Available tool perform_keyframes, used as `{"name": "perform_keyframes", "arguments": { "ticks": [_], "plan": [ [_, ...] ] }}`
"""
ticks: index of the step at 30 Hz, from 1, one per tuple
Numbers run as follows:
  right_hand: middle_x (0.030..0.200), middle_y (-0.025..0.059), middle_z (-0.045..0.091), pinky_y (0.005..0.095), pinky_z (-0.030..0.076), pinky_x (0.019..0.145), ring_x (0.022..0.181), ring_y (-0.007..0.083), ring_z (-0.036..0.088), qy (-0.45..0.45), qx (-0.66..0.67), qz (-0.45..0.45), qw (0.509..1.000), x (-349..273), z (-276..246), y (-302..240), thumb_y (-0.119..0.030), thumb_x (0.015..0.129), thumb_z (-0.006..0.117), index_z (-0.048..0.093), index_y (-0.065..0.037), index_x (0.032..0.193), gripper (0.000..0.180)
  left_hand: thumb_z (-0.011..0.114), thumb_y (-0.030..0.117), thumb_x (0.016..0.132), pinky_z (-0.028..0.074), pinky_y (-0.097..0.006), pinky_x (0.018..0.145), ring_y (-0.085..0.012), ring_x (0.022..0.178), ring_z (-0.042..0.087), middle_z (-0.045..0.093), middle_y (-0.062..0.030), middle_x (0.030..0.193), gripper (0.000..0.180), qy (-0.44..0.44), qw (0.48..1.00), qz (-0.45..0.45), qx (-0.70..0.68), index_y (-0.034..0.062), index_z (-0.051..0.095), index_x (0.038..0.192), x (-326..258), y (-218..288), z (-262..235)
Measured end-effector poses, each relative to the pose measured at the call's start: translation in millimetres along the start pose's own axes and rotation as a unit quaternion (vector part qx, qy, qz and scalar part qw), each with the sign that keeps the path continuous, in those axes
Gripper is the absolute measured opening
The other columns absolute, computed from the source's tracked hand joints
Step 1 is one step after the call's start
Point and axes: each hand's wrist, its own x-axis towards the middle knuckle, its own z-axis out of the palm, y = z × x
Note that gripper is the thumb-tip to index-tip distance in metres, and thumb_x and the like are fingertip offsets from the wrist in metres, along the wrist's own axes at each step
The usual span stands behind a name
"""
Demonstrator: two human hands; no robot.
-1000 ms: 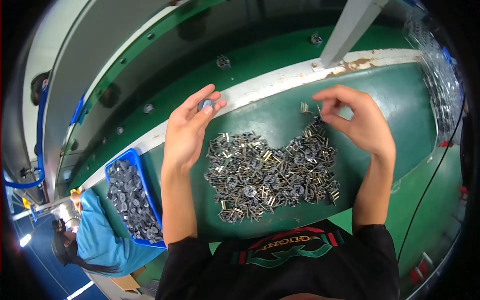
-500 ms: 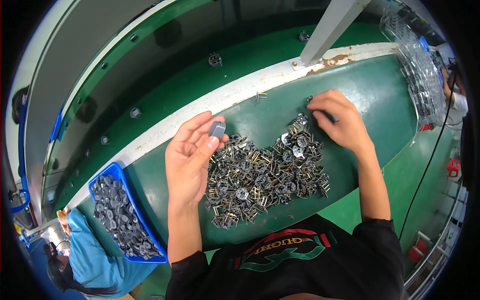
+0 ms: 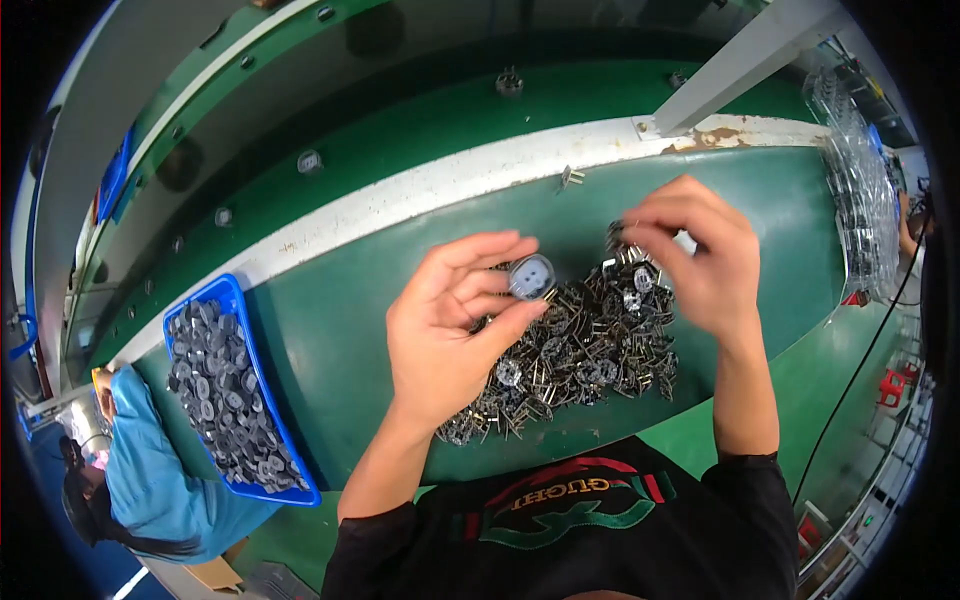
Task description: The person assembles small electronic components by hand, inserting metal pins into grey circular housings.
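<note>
1. By the left hand [image 3: 455, 320], a round grey plastic cap with small holes in its face [image 3: 531, 277] is held; the thumb and fingers are closed on its edge, and the holed face is turned upward
2. The cap is kept above the green bench top [image 3: 760, 190], just beside the left part of the heap of dark round metal-and-plastic pieces with bright pins [image 3: 590, 350]
3. The right hand [image 3: 700, 245] is bent over the far end of this heap – at its nearly closed fingertips a single dark pinned piece [image 3: 615, 237] is pinched, though its details are blurred
4. On the left, a blue plastic tray [image 3: 262, 385] is filled with many loose grey caps [image 3: 215, 375]
5. One loose pinned piece [image 3: 571, 177] is seen lying near the white painted rail [image 3: 430, 185], apart from the heap
6. Beyond the rail, small round pieces [image 3: 510, 82] are spread along a green belt [image 3: 400, 130] – well apart from each other
7. At the far left, a co-worker in light blue clothing [image 3: 160, 460] is seen
</note>
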Motion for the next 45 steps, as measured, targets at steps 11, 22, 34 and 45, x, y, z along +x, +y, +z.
{"name": "perform_keyframes", "arguments": {
  "ticks": [11, 22, 34, 45],
  "plan": [
    [0.083, 0.0056, 0.062, 0.0324, 0.049, 0.051, 0.067, 0.0228, 0.061, -0.014, -0.033, -0.158, 0.987, 7, 39, -25, 0.001, 0.065, 0.079, 0.067, -0.004, 0.089, 0.027, 0.067, -0.022, 0.078, 0.059, -0.031, 0.084, -0.0208, 0.100, 0.068, 0.065, -0.0270, 0.124, 0.056, -0.059, 0.995, 0.016, 0.075, -0.0083, 0.051, 0.129, 1, 4, 3],
    [0.084, 0.0057, 0.061, 0.0329, 0.049, 0.054, 0.068, 0.0222, 0.060, 0.017, -0.033, -0.176, 0.984, 9, 57, -12, 0.005, 0.069, 0.073, 0.069, -0.003, 0.095, 0.028, 0.070, -0.013, 0.084, 0.057, -0.027, 0.084, -0.0160, 0.096, 0.069, 0.069, -0.0187, 0.117, 0.046, -0.064, 0.996, -0.056, 0.028, -0.0036, 0.053, 0.126, 16, 9, -9],
    [0.089, 0.0098, 0.062, 0.0453, 0.052, 0.077, 0.087, 0.0337, 0.064, -0.038, -0.205, 0.077, 0.975, 27, 37, 60, -0.012, 0.083, 0.071, 0.069, -0.005, 0.089, 0.009, 0.070, 0.002, 0.083, 0.055, -0.030, 0.074, -0.0201, 0.079, 0.071, 0.073, -0.0120, 0.090, 0.018, 0.067, 0.917, 0.123, 0.374, -0.0003, 0.068, 0.101, 183, -36, -50],
    [0.074, 0.0052, 0.062, 0.0272, 0.047, 0.057, 0.061, 0.0130, 0.058, 0.001, 0.029, 0.112, 0.993, 21, 23, 52, 0.004, 0.081, 0.071, 0.064, 0.000, 0.088, 0.011, 0.076, 0.028, 0.079, 0.046, -0.044, 0.095, -0.0365, 0.103, 0.060, 0.070, -0.0145, 0.112, 0.037, 0.068, 0.704, 0.215, 0.674, 0.0062, 0.073, 0.109, 167, -7, -109]
  ]
}}
